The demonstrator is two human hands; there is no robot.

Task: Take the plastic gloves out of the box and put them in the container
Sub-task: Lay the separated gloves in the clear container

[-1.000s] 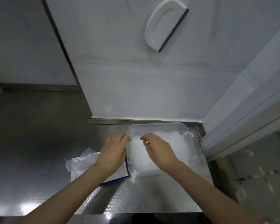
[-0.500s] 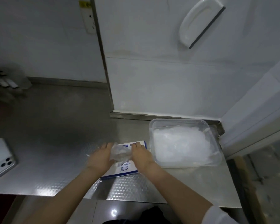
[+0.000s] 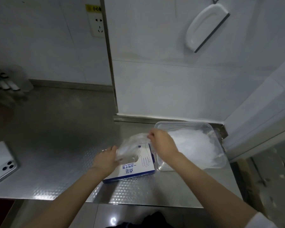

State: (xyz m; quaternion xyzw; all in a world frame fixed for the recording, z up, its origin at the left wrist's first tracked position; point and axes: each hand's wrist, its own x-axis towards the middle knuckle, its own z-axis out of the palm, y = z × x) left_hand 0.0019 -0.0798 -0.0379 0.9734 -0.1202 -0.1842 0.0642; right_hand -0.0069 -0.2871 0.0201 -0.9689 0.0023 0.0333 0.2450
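The plastic gloves (image 3: 130, 146) are being held just above the box (image 3: 136, 170). Their top edge is being pinched by the right hand (image 3: 162, 143) and the lower part gripped by the left hand (image 3: 105, 159), probably so the thin film is being kept together for the container (image 3: 179, 123) just beside.

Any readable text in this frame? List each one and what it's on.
"小心": yellow label above the wall socket; anything after it is blurred.
Glove box: blue Chinese print, upside down to the camera, too blurred to read; there is also a glove outline drawing.
Phone: no legible text.
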